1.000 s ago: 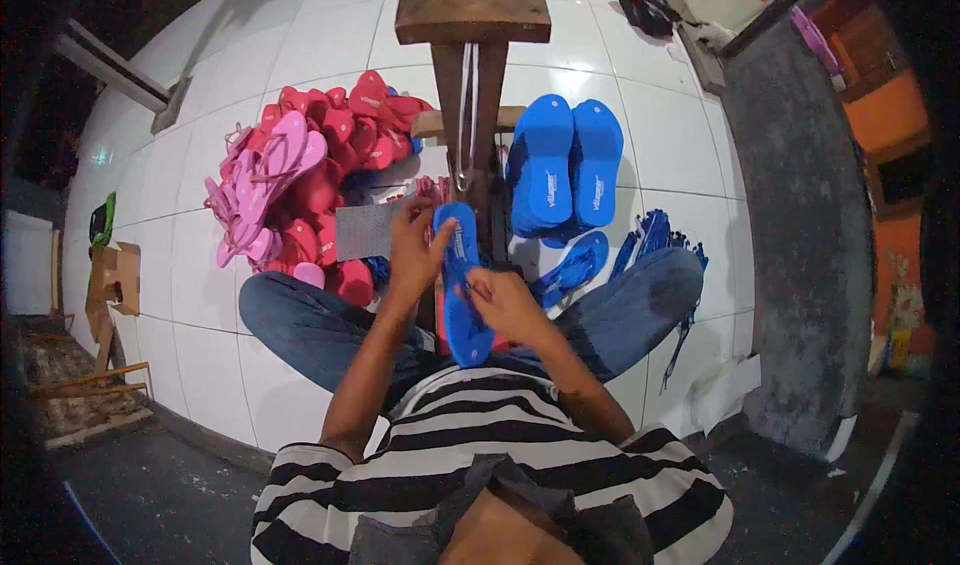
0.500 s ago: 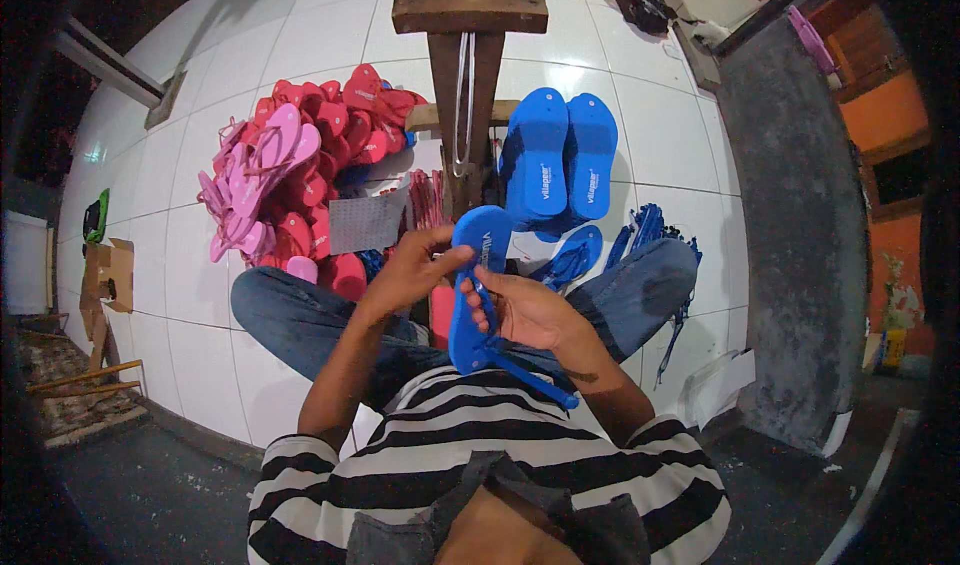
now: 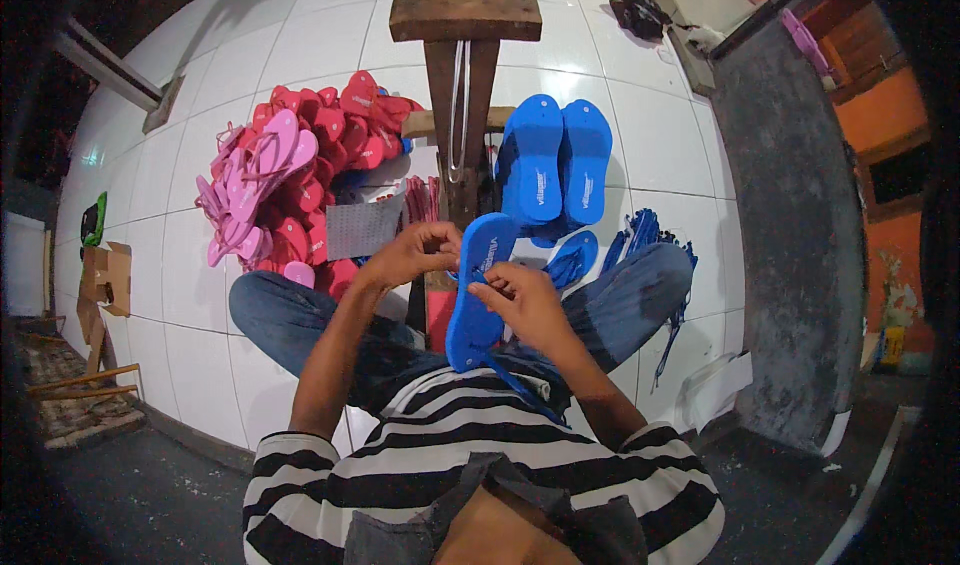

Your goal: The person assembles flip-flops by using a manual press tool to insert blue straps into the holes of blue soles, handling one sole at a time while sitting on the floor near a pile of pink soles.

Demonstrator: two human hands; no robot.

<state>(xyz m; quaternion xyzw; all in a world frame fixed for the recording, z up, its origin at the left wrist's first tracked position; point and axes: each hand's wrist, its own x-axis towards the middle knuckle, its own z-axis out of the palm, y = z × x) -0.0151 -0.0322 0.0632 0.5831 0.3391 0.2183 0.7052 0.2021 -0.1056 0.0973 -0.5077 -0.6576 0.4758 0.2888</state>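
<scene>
A blue flip-flop is held upright on edge in front of my lap, its printed upper face turned partly to the right. My left hand has its fingers closed at the sole's left edge, near the upper half. From the other side my right hand pinches at the middle of the sole, thumb and fingertips together. Whatever lies between those fingertips is mostly hidden. A blue strap hangs from the sole's lower end over my lap.
A wooden stand with a hanging white cord rises ahead. Stacked blue soles, a blue flip-flop and blue straps lie right. Left are red soles, pink flip-flops and a grey sheet.
My right hand has moved from wrapping the sole's middle to pinching at it higher up. The strap that stuck out to the lower right now hangs closer to my lap.
</scene>
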